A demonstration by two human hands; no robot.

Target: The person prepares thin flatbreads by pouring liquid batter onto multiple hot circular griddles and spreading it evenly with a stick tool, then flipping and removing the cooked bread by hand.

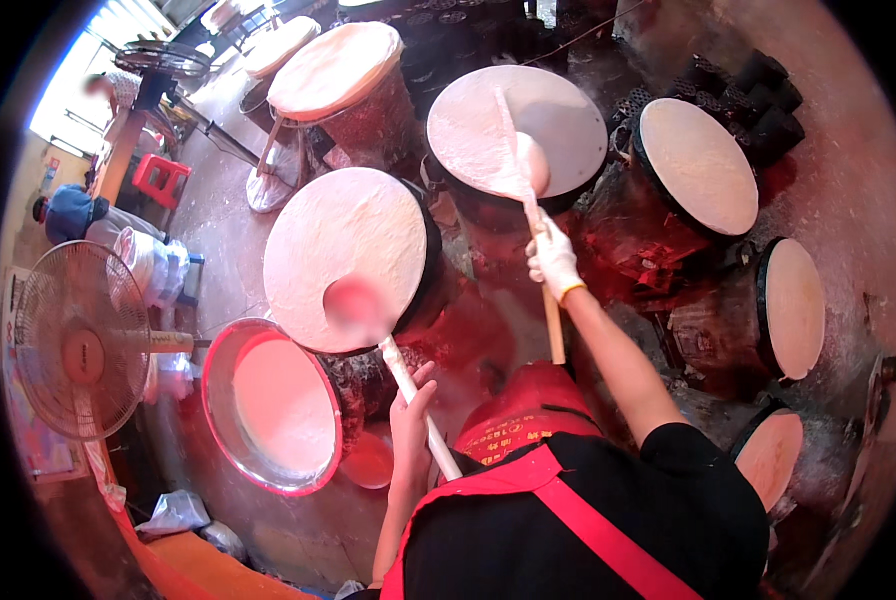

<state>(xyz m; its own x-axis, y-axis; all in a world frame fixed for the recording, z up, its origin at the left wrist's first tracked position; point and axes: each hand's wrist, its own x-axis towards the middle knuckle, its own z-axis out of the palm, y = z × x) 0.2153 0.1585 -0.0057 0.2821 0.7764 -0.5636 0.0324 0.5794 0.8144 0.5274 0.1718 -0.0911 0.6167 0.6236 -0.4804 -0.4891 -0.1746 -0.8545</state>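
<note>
My bare left hand [413, 408] is closed round the pale pole of a long-handled ladle [404, 375]. The ladle's pinkish round bowl, blurred, is over the pale batter sheet on the left round griddle [313, 235]. In a white glove, my right hand [554, 258] grips the wooden handle of a long, batter-coated spreader [508, 150]. Its blade lies across the middle round griddle [568, 125], where batter covers the left part and grey surface shows at right. A smooth pale dome [534, 165] sits beside the blade; what it is I cannot tell.
A red-rimmed tub [208, 375] of pale batter stands at left, near a fan [83, 340]. More coated griddles [698, 165] curve round the right; others [338, 70] stand far left. Black cylindrical briquettes [763, 100] are stacked far right. A person in a blue cap [73, 212] is beyond the fan.
</note>
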